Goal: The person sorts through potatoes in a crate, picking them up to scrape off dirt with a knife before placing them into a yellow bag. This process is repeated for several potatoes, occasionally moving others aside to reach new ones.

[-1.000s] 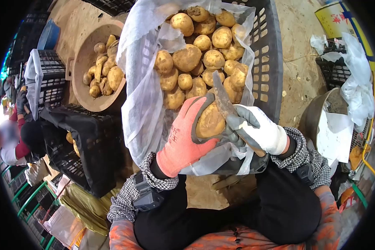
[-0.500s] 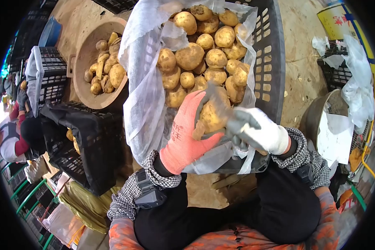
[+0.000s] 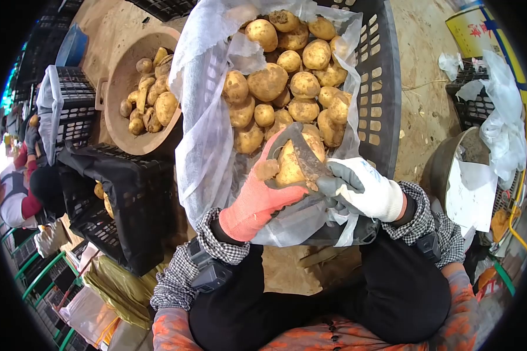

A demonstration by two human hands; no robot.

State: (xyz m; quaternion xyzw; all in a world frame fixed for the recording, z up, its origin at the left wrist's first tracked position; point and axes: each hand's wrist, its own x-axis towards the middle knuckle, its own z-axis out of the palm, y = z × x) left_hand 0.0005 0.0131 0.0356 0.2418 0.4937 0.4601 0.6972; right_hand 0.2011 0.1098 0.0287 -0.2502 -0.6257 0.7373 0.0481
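Observation:
My left hand (image 3: 255, 196), in a red glove with grey fingers, is curled round a yellow potato (image 3: 288, 164) above the near part of the lined crate (image 3: 379, 88). A small brown piece (image 3: 267, 169) shows by its palm. My right hand (image 3: 360, 187), in a white glove with grey fingers, is closed on a dirty, dark blade (image 3: 308, 155), which crosses in front of the potato. The blade's grip is hidden by the fingers. Several potatoes (image 3: 267, 81) fill the crate beyond my hands, over a whitish liner (image 3: 205, 117).
A brown basin (image 3: 116, 111) with potatoes and peeled-looking pieces stands at the left. Below it is a black-lined crate (image 3: 114, 175). Another person (image 3: 17, 196) is at the far left. A round container (image 3: 442, 167) and plastic bags (image 3: 503, 117) lie at the right.
The blade, blurred before, has moved lower and now shows sharply across the potato. My left fingers have come down and curled round the potato. My right hand has shifted slightly.

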